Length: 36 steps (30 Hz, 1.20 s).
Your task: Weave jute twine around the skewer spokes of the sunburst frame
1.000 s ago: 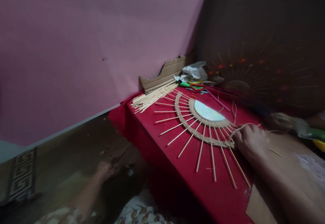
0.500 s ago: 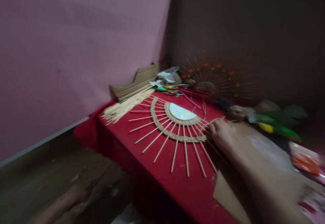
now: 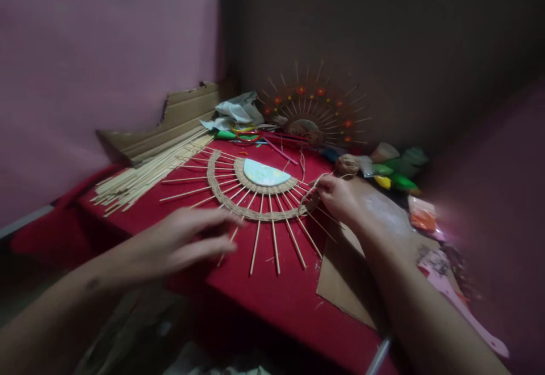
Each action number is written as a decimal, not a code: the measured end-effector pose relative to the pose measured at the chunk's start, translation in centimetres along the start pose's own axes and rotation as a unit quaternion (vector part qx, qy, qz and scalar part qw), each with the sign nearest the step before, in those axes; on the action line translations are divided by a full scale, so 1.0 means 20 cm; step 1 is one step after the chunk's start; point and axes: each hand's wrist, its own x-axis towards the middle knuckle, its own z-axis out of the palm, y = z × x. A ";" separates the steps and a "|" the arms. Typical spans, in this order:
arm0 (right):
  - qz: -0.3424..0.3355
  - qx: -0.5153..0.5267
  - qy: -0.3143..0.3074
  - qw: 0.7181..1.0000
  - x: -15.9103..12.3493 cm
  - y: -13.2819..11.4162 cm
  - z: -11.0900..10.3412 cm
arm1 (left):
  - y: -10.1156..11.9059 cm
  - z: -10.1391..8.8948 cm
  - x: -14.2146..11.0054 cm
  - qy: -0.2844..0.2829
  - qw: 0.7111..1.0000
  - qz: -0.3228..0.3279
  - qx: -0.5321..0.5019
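Note:
A half-round piece of thin wooden sticks point(image 3: 254, 247) fans out on the red cloth. Its pale blue-green half disc point(image 3: 266, 173) is edged by a woven twine band, and a second twine band point(image 3: 255, 215) arcs farther out. My right hand point(image 3: 336, 193) pinches brown twine point(image 3: 317, 181) at the right end of that outer band. Over the front left sticks, my left hand point(image 3: 196, 241) reaches in with fingers apart, slightly blurred, holding nothing. Whether it touches the sticks I cannot tell. Behind my right hand lies a ball of twine point(image 3: 347, 164).
Loose sticks point(image 3: 145, 179) lie at the left beside torn cardboard point(image 3: 187, 108). A finished fan with orange flowers point(image 3: 315, 105) leans at the back. Green and yellow pouches point(image 3: 389, 179) and a cardboard sheet point(image 3: 349, 273) are on the right, along with a pink tool point(image 3: 460, 301).
My left hand has come up from below the table edge to the front sticks. The view has swung right. My right hand stays at the band's right end with the twine.

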 end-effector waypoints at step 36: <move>-0.089 0.038 -0.148 0.984 -0.03 0.02 -0.17 | 0.05 0.09 0.72 -0.177 0.977 -0.020 -0.115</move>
